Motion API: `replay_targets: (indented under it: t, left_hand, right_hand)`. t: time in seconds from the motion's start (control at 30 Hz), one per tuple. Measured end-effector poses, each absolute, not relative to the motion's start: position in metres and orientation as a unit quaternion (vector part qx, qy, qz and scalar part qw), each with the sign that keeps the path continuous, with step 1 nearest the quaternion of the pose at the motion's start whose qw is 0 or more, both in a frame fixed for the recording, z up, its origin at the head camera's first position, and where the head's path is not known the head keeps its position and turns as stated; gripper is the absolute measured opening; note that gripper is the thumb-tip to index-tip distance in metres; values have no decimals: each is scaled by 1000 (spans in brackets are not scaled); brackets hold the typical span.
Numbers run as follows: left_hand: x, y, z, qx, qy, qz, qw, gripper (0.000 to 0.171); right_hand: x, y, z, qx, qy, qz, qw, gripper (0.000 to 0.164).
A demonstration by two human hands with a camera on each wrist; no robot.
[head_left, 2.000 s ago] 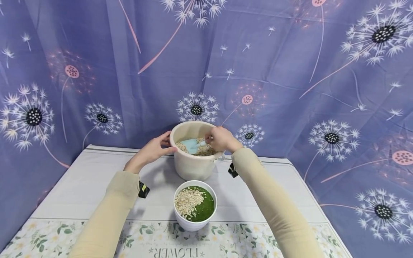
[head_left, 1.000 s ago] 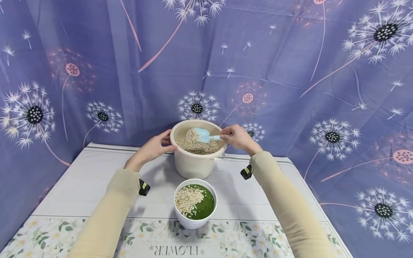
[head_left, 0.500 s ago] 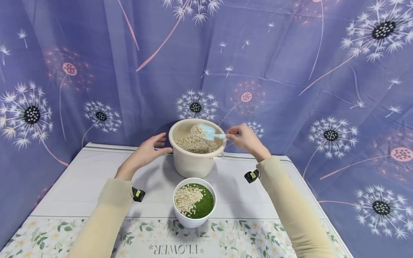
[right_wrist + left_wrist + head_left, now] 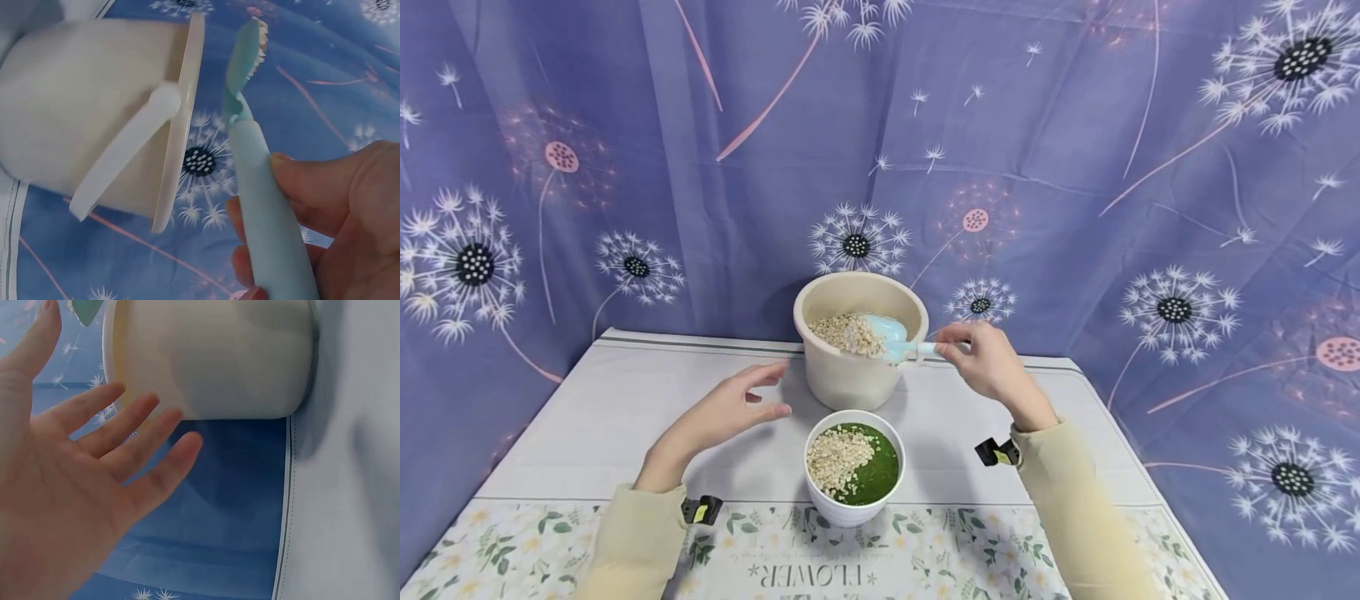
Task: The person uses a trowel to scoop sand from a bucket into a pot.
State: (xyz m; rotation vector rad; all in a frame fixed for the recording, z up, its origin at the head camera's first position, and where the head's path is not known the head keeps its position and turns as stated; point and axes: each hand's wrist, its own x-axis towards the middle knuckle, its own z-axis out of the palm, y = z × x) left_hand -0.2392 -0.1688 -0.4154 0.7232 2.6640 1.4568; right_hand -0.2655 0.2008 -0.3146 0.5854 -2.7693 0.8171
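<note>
My right hand (image 4: pixel 988 362) grips the handle of a light-blue scoop (image 4: pixel 265 206), thumb on one side and fingers on the other. Pale flakes like oats (image 4: pixel 863 337) are heaped in the scoop, which hangs over the near right rim of a cream bucket (image 4: pixel 850 379). More flakes lie inside the bucket. Left of it, my left hand (image 4: pixel 722 412) is in the air with fingers spread, touching nothing; the left wrist view shows its bare palm (image 4: pixel 69 494). In front stands a white bowl (image 4: pixel 850 512) of dark green matter, its left part covered with pale flakes.
A white cloth with a flowered front band covers the table (image 4: pixel 580 417). Behind it hangs a purple curtain (image 4: pixel 760 208) with dandelion prints, close to the bucket. The bucket's white handle (image 4: pixel 125 159) hangs down its right side.
The scoop has come up out of the bucket with a load of flakes, then nearer and to the right. My left hand has let go of the bucket rim and drawn back toward me.
</note>
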Motion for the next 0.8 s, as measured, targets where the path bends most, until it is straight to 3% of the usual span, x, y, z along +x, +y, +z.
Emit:
replay_targets:
  t: [0.4,0.8]
  left_hand:
    - [-210,-152,-434,279,840,462,66,77]
    - [-202,-134,-441,314,844,429,61,92]
  right_hand:
    - [-226,195,-341,240,-927,273,87,5]
    - [-212,197,-360,288,-925,243,49,8]
